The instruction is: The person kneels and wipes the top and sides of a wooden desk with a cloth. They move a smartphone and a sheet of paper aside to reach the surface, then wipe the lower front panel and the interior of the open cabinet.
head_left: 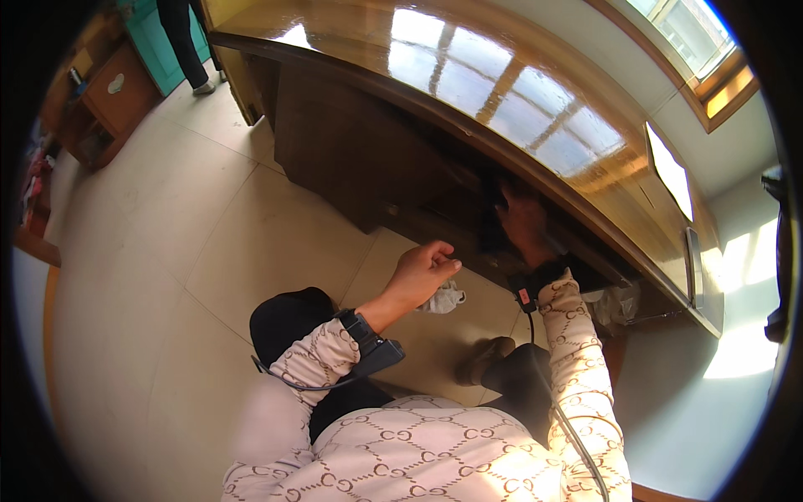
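My right hand [526, 224] reaches into the dark compartment of a wooden desk [351, 144], below its glossy top. The fingers are partly in shadow, against something dark; whether they grip it I cannot tell. My left hand [421, 275] hovers outside the desk with curled fingers, the thumb close to the forefinger. A crumpled grey cloth [444, 299] shows just beneath it; I cannot tell whether the hand holds it or it lies on the floor. A black strap with a device [370, 345] sits on the left wrist, and a cabled device [524, 295] on the right.
The shiny desktop [458, 69] curves over the work, with a white sheet [670, 169] at its right end. Clear plastic bags [618, 304] sit under that end. A person's leg [182, 44] stands by a teal door [147, 41]. A wooden cabinet [119, 94] stands at left.
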